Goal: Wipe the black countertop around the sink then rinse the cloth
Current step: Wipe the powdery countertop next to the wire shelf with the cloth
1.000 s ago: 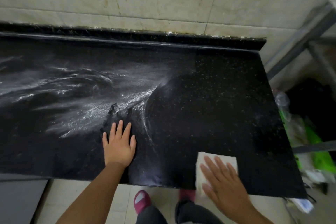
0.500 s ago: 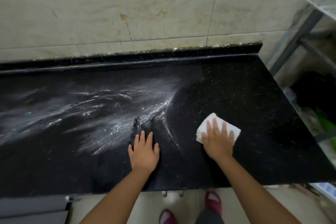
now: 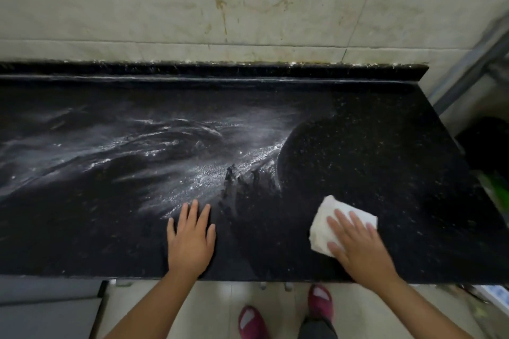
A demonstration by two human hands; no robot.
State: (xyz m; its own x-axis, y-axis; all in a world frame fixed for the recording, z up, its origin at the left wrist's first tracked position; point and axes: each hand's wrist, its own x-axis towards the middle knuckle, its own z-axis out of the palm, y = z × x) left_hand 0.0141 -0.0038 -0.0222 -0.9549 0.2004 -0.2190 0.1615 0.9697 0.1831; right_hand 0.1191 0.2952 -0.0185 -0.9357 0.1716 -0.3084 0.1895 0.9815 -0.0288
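Observation:
The black countertop (image 3: pixel 385 146) fills the middle of the view. White powdery smears (image 3: pixel 170 157) cover its left and centre; the right part looks dark and wiped. A folded white cloth (image 3: pixel 325 217) lies near the front right, and my right hand (image 3: pixel 358 245) presses flat on it with straight fingers. My left hand (image 3: pixel 191 239) rests flat on the counter near the front edge, just below the white smears, holding nothing. No sink shows in this view.
A tiled wall (image 3: pixel 248 3) rises behind the low black backsplash (image 3: pixel 220 70). A metal rack (image 3: pixel 473 63) with dark and green items stands past the counter's right end. My red shoes (image 3: pixel 319 303) stand on the floor below the front edge.
My right hand has slid the cloth back toward the front edge and a little right after reaching farther in. My left hand stays flat in the same spot.

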